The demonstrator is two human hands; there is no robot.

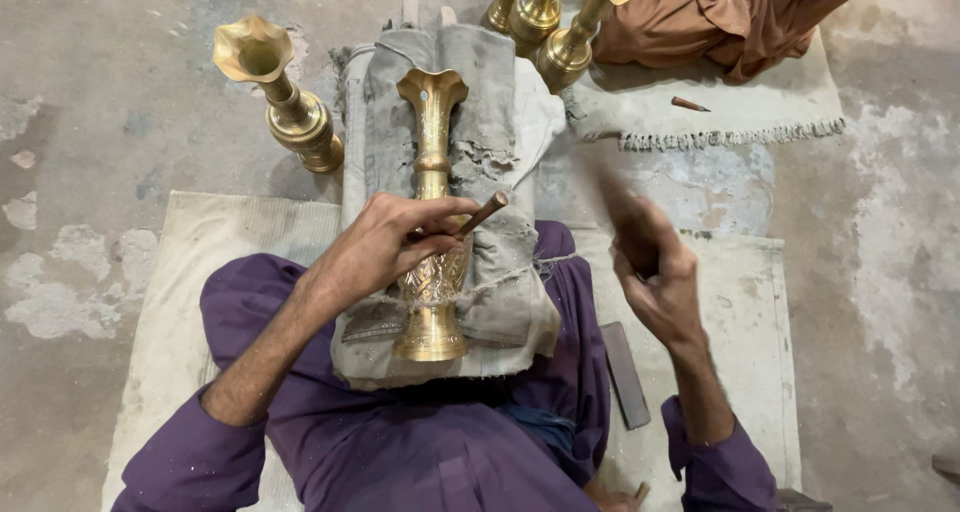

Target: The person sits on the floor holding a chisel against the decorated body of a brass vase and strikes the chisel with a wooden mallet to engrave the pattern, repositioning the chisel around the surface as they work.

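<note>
The left hand (pixel 385 247) pinches a thin punch (pixel 482 214) on the brass vase (pixel 433 187) lying on grey padding (pixel 495 122), other vases (pixel 285 97) stand beyond it, and the right hand (pixel 650 267), blurred, grips something unclear.

We see no packages, labels, signs or screens anywhere in this view.
</note>
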